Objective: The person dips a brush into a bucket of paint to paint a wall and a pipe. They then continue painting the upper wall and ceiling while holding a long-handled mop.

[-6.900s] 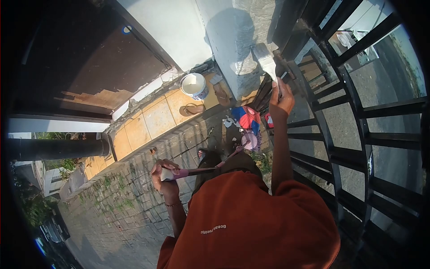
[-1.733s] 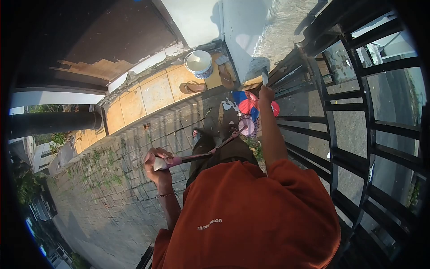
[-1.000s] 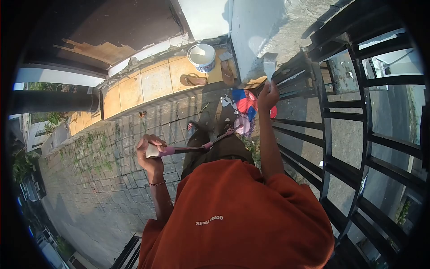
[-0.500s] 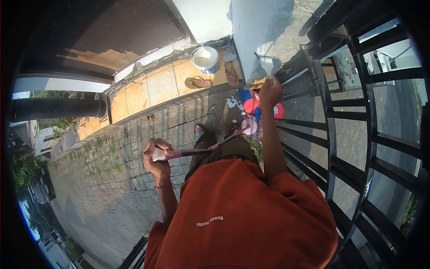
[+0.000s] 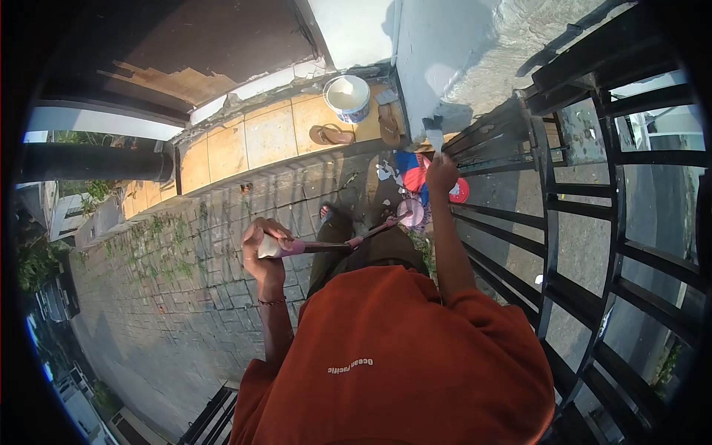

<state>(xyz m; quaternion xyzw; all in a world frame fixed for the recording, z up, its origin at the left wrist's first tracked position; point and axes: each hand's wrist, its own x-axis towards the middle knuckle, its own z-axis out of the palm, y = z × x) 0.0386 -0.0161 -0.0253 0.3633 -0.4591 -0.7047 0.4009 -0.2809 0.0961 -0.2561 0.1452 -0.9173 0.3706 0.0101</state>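
Stands beside the black gate point(image 5: 582, 189) and pale wall point(image 5: 437, 37), holds over the legs point(image 5: 389, 252) the slanting stick point(image 5: 354, 242) with the left hand point(image 5: 259, 262) curled around its end, and, well apart from it, grips in the right hand point(image 5: 443, 173) the brush point(image 5: 434, 135) near the wall.

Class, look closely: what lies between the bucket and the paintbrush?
In the head view, a brown sandal lies on the tiles between the bucket and the paintbrush.

Sandals point(image 5: 331, 135) on tiled ledge point(image 5: 226, 152); brown door point(image 5: 222, 37), lower edge splintered; black barred fence point(image 5: 660, 158); weeds point(image 5: 178, 261) in brick paving point(image 5: 215, 311).
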